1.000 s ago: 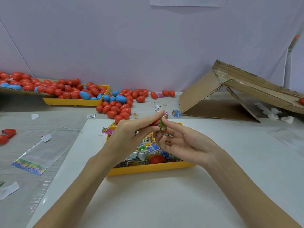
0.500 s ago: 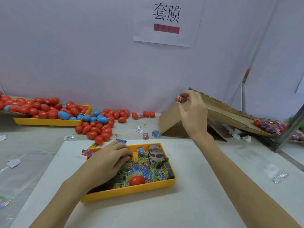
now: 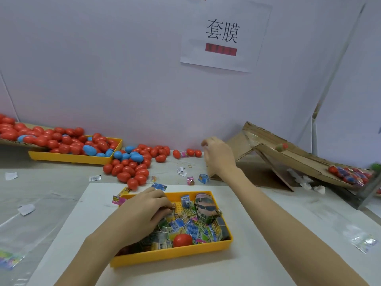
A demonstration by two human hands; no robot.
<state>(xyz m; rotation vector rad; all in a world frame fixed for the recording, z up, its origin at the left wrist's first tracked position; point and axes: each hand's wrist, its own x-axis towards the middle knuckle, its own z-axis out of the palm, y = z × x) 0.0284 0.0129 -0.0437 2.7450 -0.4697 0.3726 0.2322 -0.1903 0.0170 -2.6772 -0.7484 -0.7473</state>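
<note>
The sleeved egg (image 3: 281,146) sits high on the tilted cardboard ramp (image 3: 305,159) — sloped, I'd guess, so finished ones roll to the wrapped pile (image 3: 348,174) at its low end. The right hand (image 3: 218,155) hangs beside the ramp's top, fingers loosely curled, empty. The left hand (image 3: 144,211) is down in the yellow tray (image 3: 171,253), fingers bent into the printed sleeves (image 3: 191,226) — whether it pinches one I can't tell; a bare red egg (image 3: 182,240) lies handy beside them
</note>
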